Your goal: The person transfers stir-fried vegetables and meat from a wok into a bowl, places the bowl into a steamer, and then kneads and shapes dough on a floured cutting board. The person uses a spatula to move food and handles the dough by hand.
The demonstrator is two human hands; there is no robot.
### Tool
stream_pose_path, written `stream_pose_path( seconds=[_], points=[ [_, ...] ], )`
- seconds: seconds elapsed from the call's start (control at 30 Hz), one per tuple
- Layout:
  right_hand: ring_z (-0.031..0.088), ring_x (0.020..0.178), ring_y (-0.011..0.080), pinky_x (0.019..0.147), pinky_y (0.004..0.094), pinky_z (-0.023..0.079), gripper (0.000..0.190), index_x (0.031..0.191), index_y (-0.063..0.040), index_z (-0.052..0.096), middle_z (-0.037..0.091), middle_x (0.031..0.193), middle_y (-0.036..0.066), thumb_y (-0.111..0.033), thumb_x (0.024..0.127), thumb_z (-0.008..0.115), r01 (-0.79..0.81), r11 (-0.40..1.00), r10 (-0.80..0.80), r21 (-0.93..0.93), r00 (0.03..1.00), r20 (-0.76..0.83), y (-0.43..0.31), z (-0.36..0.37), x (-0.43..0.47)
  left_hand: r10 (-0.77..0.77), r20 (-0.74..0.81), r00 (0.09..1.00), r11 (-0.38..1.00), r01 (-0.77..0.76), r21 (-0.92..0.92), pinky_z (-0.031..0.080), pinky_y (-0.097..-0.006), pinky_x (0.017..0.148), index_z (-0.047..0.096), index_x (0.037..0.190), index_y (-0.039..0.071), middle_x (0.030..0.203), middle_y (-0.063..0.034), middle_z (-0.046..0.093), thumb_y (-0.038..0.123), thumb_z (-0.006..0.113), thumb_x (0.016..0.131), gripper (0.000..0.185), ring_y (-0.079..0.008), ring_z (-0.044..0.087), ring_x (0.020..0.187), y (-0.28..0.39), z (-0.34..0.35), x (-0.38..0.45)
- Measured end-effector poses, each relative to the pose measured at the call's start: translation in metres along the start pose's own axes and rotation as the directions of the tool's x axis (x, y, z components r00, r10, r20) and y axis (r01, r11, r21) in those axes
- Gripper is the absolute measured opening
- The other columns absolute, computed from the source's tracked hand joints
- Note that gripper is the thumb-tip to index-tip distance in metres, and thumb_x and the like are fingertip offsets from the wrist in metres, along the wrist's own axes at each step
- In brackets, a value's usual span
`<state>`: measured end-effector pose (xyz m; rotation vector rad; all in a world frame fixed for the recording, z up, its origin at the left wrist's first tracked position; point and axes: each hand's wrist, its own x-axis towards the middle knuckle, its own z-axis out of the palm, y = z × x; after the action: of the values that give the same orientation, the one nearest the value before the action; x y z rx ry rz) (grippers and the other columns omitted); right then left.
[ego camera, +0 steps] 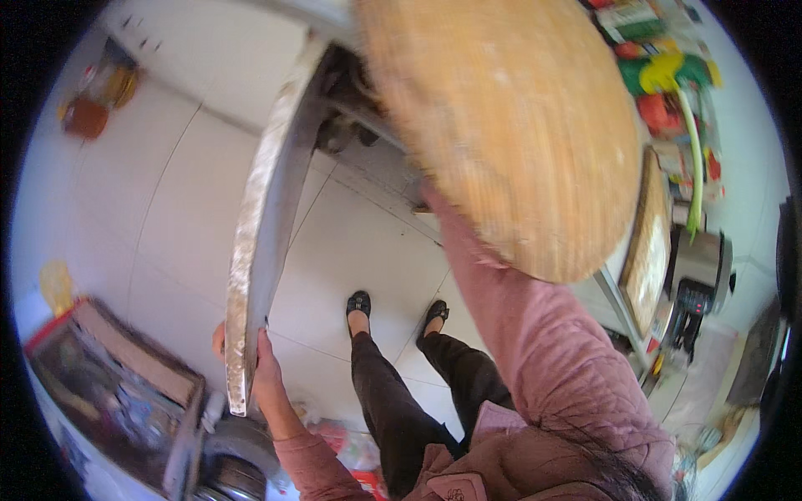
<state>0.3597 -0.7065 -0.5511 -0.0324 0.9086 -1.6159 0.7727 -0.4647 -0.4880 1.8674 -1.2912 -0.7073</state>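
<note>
My left hand (268, 369) grips the near end of a pale cabinet door (250, 250) with a worn edge, thumb on one face and fingers on the other. The door stands swung open. A large round wooden cutting board (520, 125), blurred, fills the upper middle of the view. My right arm, in a pink sleeve (501, 300), passes under this board towards the cabinet opening (344, 81). The right hand is hidden, so what it touches cannot be seen. Dark items inside the cabinet are blurred.
A second board (645, 250) and a dark appliance (698, 288) stand at the right, near several colourful packages (645, 25) and a green onion (694, 150). At lower left are a cluttered box (125, 401) and a dark round container (232, 463). Jars (88, 116) stand far left on the tiled floor (351, 250).
</note>
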Motion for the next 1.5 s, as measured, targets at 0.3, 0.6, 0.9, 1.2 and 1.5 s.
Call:
stream_pose_path(
  seconds=[0.3,0.6,0.9,1.2,1.5],
  points=[
    [0.047,0.056,0.0185,0.049,0.0296,0.038,0.025,0.071,-0.009,0.046,0.042,0.062,0.003,-0.028,0.087,0.054,-0.596,0.251,0.454,0.763,0.768,0.451,0.115,0.056,-0.142,-0.197,0.042,0.98,0.98,0.195,0.033,0.041,-0.0383,0.096,0.046,0.123,-0.012,0.125,-0.0231,0.053,0.025,0.068,0.085,0.057,-0.0281,0.055,0.107,0.007,-0.004,0.015],
    [0.032,0.039,0.0099,0.035,0.0242,0.024,0.033,0.056,-0.013,0.038,0.031,0.049,-0.002,-0.022,0.088,0.046,-0.811,0.521,0.303,0.265,0.466,0.831,0.047,0.02,-0.417,-0.473,0.736,0.484,0.372,0.867,-0.331,0.044,-0.0366,0.093,0.048,0.122,-0.003,0.122,-0.0161,0.053,0.042,0.044,0.094,0.053,-0.023,0.054,0.107,0.138,0.004,-0.073],
    [0.053,0.049,0.0105,0.042,0.0235,0.039,0.02,0.068,-0.006,0.057,0.057,0.059,0.002,-0.017,0.085,0.055,0.41,0.911,-0.407,-0.042,0.878,-0.252,-0.23,-0.134,-0.636,0.674,0.633,-0.38,0.515,0.857,-0.034,0.044,-0.0309,0.087,0.055,0.117,0.001,0.108,-0.0095,0.057,0.033,0.038,0.098,0.041,-0.0193,0.054,0.099,0.408,0.121,-0.434],
    [0.056,0.064,0.0099,0.056,0.0252,0.044,0.022,0.071,-0.003,0.057,0.059,0.068,0.0,-0.017,0.088,0.054,0.133,0.02,-0.907,-0.991,-0.414,-0.074,-0.405,-0.341,-0.952,0.407,0.583,-0.703,0.811,0.572,0.124,0.044,-0.0334,0.092,0.055,0.114,0.0,0.108,-0.0104,0.059,0.025,0.036,0.097,0.035,-0.0209,0.055,0.101,0.503,0.129,-0.87],
    [0.052,0.065,0.0094,0.06,0.0236,0.044,0.023,0.078,-0.003,0.061,0.06,0.074,0.002,-0.013,0.095,0.049,0.92,0.088,-0.538,-0.382,-0.279,-0.795,-0.495,-0.519,-1.122,-0.018,0.634,-0.773,0.958,0.168,0.232,0.046,-0.0327,0.091,0.058,0.112,0.0,0.111,-0.009,0.062,0.027,0.029,0.102,0.041,-0.0204,0.057,0.101,0.541,0.165,-1.161]
  ],
)
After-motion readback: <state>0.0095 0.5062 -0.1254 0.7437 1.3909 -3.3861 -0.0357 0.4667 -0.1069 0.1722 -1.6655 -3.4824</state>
